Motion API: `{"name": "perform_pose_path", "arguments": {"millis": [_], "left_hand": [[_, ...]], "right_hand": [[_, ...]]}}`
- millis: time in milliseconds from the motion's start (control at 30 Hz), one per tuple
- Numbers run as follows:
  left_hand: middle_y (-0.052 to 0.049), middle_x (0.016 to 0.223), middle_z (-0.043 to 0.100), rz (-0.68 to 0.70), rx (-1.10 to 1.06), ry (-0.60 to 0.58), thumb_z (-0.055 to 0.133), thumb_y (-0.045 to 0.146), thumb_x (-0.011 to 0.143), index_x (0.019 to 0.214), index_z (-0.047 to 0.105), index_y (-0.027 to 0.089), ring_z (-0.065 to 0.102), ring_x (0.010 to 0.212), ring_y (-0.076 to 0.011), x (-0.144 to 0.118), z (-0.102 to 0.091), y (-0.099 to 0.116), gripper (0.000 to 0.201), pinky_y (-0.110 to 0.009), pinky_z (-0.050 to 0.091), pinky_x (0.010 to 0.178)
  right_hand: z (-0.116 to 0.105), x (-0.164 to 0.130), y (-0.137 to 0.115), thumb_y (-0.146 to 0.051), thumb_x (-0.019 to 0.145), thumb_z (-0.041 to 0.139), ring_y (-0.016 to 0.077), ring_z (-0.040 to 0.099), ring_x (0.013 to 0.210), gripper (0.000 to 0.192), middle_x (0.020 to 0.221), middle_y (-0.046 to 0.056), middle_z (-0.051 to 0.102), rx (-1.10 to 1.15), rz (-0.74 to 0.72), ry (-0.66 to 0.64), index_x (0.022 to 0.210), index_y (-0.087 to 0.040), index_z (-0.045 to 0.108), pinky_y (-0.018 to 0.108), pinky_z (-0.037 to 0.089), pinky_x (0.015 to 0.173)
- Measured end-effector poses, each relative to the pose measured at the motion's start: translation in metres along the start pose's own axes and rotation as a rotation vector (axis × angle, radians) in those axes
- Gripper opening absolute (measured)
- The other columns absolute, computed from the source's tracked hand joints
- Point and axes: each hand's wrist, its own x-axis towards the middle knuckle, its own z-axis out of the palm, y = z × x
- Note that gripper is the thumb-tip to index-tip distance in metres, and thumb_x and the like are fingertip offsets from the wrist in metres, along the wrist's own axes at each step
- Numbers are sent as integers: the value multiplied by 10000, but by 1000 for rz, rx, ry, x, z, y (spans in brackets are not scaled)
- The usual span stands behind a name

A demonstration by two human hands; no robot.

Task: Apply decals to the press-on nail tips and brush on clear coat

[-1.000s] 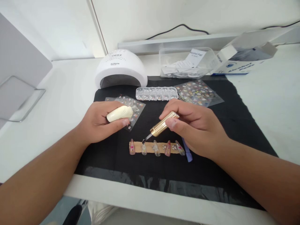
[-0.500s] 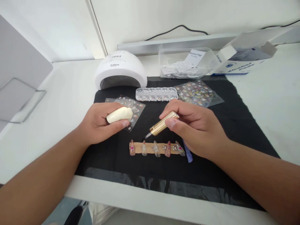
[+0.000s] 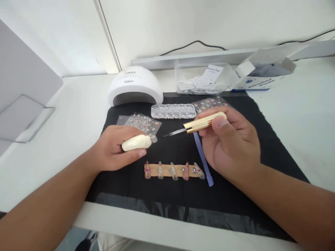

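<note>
My left hand (image 3: 115, 148) is closed around a cream nail polish bottle (image 3: 136, 142), tilted on its side with its clear neck facing right. Between the fingers of my right hand (image 3: 232, 139) is a gold nail polish brush cap (image 3: 204, 122). Its dark brush tip points left, a short gap from the bottle neck. Below both hands, several decorated false nails (image 3: 174, 171) stand in a row on a tan strip (image 3: 154, 170). A purple stick (image 3: 202, 157) lies just left of my right hand, its upper end near the fingers.
A white nail lamp (image 3: 136, 85) stands at the back left. Beside it are a compartment case of gems (image 3: 173, 111), sticker sheets (image 3: 142, 123), a clear tub (image 3: 204, 83) of alcohol pads and an open carton (image 3: 264, 76). Black sheeting (image 3: 117, 188) covers the table's middle.
My right hand has lifted the brush away from the false nails, turning it more level and toward the bottle neck. More of the purple stick shows. The left hand still grips the bottle.
</note>
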Motion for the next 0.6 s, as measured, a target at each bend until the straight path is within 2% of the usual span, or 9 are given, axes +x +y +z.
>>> {"name": "perform_pose_path", "arguments": {"millis": [133,367,600], "left_hand": [[14,715,664,15,-22,-14,638,251,917,965,657,153,564,581,-90,-1,2,0,110,-186,431,567],[14,714,664,51,-37,-7,638,232,909,966,651,157,577,585,-92,1,5,2,95,-183,436,561],[4,694,680,14,-14,-11,617,261,908,936,653,169,597,564,-114,4,4,4,103,-206,448,537]], "right_hand": [[1,-2,1,-554,762,811,146,488,588,276,634,-24,603,14,42,22,804,-284,766,314,413,601],[-2,-4,1,-548,776,803,131,497,586,286,623,-33,597,-2,64,-28,834,-271,768,297,405,570],[1,-6,-1,-563,780,791,133,511,598,294,688,-26,622,-24,82,-66,841,-279,745,303,441,581]]}}
